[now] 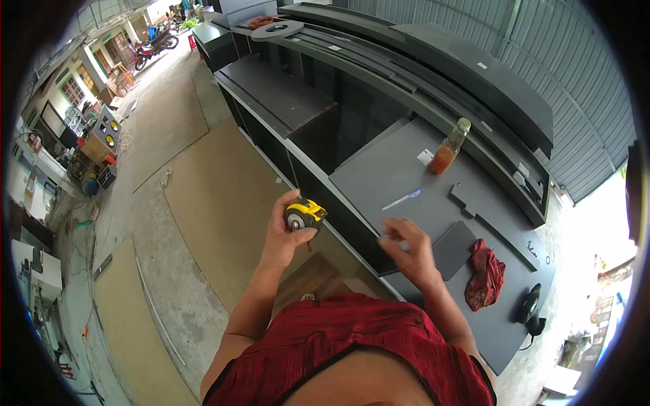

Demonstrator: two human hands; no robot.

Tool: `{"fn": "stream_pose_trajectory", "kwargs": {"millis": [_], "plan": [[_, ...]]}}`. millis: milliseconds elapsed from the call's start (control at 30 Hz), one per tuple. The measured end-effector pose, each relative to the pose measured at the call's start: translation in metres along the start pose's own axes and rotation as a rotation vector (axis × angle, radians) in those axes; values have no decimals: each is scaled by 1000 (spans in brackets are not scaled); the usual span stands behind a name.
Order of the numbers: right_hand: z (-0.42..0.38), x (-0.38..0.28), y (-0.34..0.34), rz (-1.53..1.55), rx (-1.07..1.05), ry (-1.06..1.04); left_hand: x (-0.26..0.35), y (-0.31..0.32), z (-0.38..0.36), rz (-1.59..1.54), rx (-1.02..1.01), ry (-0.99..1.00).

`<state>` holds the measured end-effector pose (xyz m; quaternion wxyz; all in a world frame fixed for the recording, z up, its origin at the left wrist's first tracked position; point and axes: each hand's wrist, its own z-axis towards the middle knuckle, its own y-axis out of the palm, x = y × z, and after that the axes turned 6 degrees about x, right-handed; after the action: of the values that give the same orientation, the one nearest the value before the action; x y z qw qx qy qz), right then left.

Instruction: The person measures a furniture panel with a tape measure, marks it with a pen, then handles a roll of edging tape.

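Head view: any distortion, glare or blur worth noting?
Head view: strong wide-angle distortion, with dark rounded corners and the corrugated wall bowed; head view: daylight washes out the background at far right; head view: the right hand looks motion-blurred, while the tape measure in the left hand is fairly crisp.

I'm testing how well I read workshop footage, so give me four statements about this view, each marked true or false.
1. The left hand holds a tape measure. True.
2. The blue pen lies on the red cloth. False: it lies on the grey panel, apart from the cloth.
3. The glass bottle contains reddish-orange liquid. True.
4. The right hand grips the bottle. False: hand and bottle are apart.
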<state>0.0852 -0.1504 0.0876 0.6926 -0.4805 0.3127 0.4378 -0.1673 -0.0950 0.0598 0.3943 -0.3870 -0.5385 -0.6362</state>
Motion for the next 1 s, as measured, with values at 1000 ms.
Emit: {"fn": "stream_pose_trajectory", "kwargs": {"millis": [1000], "plan": [[10,14,121,674,-648,630,13,-43,-51,903,-168,395]]}}
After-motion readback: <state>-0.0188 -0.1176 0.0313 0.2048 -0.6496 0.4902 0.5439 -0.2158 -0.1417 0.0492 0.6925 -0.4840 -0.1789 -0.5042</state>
